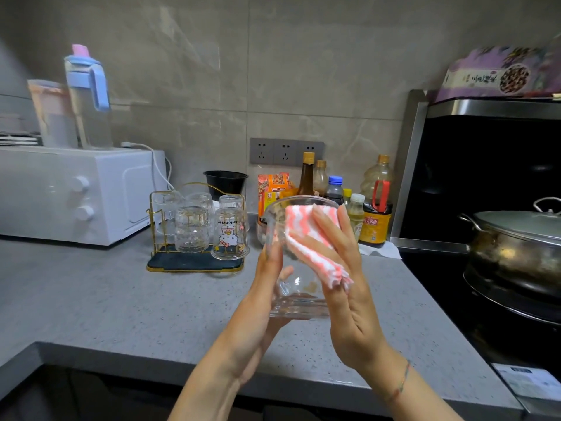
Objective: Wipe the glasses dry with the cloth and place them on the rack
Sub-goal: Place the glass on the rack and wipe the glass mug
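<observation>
I hold a clear glass (pixel 296 293) above the grey counter, its mouth tipped away from me. My left hand (pixel 264 302) grips the glass from the left side and under its base. My right hand (pixel 346 268) presses a pink-and-white striped cloth (pixel 309 238) against the right side and rim of the glass. To the left behind it stands a gold wire rack (pixel 194 262) with a dark tray, holding several upturned glasses, among them a cartoon-cat glass (pixel 229 235).
A white microwave (pixel 69 192) with pitchers on top stands at the left. Sauce and oil bottles (pixel 375 217) line the wall behind the glass. A steel pot (pixel 516 247) sits on the black stove at the right. The counter's front edge (pixel 151 360) runs below my arms.
</observation>
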Action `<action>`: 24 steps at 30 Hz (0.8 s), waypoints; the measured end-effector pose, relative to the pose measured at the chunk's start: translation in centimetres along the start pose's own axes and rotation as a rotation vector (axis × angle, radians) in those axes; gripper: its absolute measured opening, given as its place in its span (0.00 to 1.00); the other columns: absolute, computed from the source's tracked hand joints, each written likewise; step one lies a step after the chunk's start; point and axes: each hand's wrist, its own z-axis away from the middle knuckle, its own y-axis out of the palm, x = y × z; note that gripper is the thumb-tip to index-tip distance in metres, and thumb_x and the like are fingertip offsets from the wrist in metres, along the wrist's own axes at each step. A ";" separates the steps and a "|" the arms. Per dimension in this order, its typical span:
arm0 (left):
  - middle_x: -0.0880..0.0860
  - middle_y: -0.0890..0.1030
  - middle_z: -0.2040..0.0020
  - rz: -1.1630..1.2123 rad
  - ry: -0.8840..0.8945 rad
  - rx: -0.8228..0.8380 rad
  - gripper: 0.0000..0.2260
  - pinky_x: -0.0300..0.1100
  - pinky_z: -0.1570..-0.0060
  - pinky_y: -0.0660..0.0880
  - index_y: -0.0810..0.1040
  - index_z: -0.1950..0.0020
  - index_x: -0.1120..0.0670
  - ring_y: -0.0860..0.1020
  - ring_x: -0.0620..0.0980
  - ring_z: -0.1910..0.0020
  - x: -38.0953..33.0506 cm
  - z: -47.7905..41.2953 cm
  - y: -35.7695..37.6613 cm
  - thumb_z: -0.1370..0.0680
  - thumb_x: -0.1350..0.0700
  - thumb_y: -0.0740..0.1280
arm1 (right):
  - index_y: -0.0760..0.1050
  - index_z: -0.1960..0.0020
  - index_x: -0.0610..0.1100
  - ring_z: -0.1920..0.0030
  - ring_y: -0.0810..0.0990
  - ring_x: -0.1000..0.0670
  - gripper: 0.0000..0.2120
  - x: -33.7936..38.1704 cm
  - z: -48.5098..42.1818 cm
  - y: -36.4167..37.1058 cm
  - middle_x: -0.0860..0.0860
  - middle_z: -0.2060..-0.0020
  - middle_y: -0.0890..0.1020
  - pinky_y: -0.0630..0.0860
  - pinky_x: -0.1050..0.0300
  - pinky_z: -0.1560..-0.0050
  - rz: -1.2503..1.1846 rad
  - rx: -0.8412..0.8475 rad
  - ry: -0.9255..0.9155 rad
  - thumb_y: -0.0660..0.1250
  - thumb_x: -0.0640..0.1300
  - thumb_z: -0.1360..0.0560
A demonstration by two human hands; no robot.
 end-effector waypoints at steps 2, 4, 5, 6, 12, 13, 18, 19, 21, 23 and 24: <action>0.52 0.77 0.33 0.066 0.016 -0.032 0.23 0.54 0.38 0.75 0.71 0.29 0.40 0.78 0.53 0.37 -0.2 0.0 0.5 0.22 0.35 0.59 | 0.60 0.28 0.65 0.22 0.49 0.48 0.20 0.2 -0.4 0.0 0.61 0.26 0.61 0.51 0.42 0.24 0.038 0.016 -0.040 0.46 0.59 0.18; 0.52 0.82 0.38 0.092 0.048 -0.059 0.20 0.49 0.47 0.80 0.74 0.32 0.45 0.82 0.51 0.43 -0.3 -0.1 1.1 0.20 0.40 0.55 | 0.65 0.28 0.56 0.22 0.50 0.47 0.22 0.1 -0.5 0.0 0.58 0.26 0.63 0.50 0.44 0.24 0.075 0.040 -0.067 0.46 0.58 0.18; 0.51 0.83 0.42 0.099 0.059 -0.068 0.20 0.47 0.50 0.81 0.76 0.33 0.46 0.83 0.50 0.46 -0.3 -0.2 1.4 0.19 0.41 0.54 | 0.68 0.29 0.50 0.22 0.51 0.46 0.24 0.0 -0.4 0.1 0.56 0.26 0.64 0.51 0.45 0.24 0.088 0.051 -0.070 0.46 0.57 0.18; 0.51 0.85 0.44 0.108 0.063 -0.072 0.20 0.45 0.52 0.81 0.77 0.35 0.48 0.84 0.49 0.48 -0.4 -0.2 1.5 0.19 0.42 0.53 | 0.71 0.31 0.44 0.23 0.52 0.45 0.25 -0.1 -0.2 0.1 0.54 0.26 0.65 0.52 0.46 0.24 0.090 0.062 -0.065 0.46 0.56 0.18; 0.52 0.84 0.44 0.111 0.088 -0.159 0.21 0.50 0.41 0.76 0.81 0.38 0.45 0.82 0.51 0.43 -0.9 -0.5 0.7 0.20 0.40 0.53 | 0.75 0.35 0.40 0.24 0.58 0.44 0.24 -0.6 2.5 0.3 0.50 0.29 0.70 0.56 0.50 0.25 0.027 0.105 -0.051 0.49 0.53 0.18; 0.54 0.83 0.41 0.106 0.083 -0.149 0.22 0.52 0.39 0.74 0.78 0.34 0.45 0.81 0.53 0.40 -0.8 -0.5 0.6 0.19 0.39 0.53 | 0.74 0.35 0.40 0.24 0.57 0.44 0.24 -0.7 2.7 0.2 0.51 0.28 0.69 0.56 0.51 0.25 0.033 0.111 -0.053 0.49 0.53 0.18; 0.56 0.83 0.42 0.087 0.013 -0.083 0.28 0.51 0.43 0.76 0.82 0.40 0.51 0.81 0.55 0.43 -0.6 -0.3 0.7 0.25 0.31 0.59 | 0.73 0.33 0.41 0.22 0.51 0.44 0.26 -0.9 1.4 -0.2 0.56 0.25 0.61 0.49 0.47 0.24 0.191 0.137 -0.108 0.45 0.54 0.17; 0.56 0.83 0.43 0.079 0.010 -0.077 0.30 0.50 0.45 0.78 0.80 0.37 0.52 0.82 0.55 0.45 -0.5 -0.3 0.6 0.26 0.31 0.61 | 0.72 0.32 0.40 0.22 0.50 0.45 0.27 -0.9 0.8 -0.4 0.57 0.24 0.60 0.48 0.47 0.24 0.194 0.122 -0.086 0.44 0.55 0.18; 0.56 0.81 0.38 0.100 0.006 -0.069 0.34 0.53 0.45 0.79 0.76 0.33 0.47 0.83 0.56 0.45 -0.4 -0.2 0.8 0.33 0.30 0.68 | 0.65 0.27 0.44 0.22 0.48 0.48 0.29 -0.9 -0.5 -0.9 0.57 0.24 0.57 0.50 0.44 0.24 0.153 0.076 -0.006 0.44 0.59 0.18; 0.58 0.79 0.36 0.142 -0.006 -0.062 0.41 0.60 0.40 0.75 0.75 0.32 0.42 0.82 0.58 0.44 0.0 -0.1 1.0 0.43 0.29 0.74 | 0.57 0.25 0.59 0.22 0.46 0.52 0.24 -0.8 -1.7 -1.5 0.61 0.24 0.56 0.51 0.40 0.24 0.118 0.057 0.038 0.44 0.61 0.19; 0.58 0.78 0.35 0.165 -0.008 -0.049 0.43 0.62 0.39 0.74 0.75 0.32 0.42 0.82 0.58 0.44 0.2 -0.1 1.1 0.45 0.29 0.76 | 0.55 0.26 0.64 0.22 0.46 0.54 0.22 -0.6 -2.1 -1.6 0.63 0.24 0.55 0.51 0.40 0.25 0.110 0.065 0.043 0.45 0.61 0.19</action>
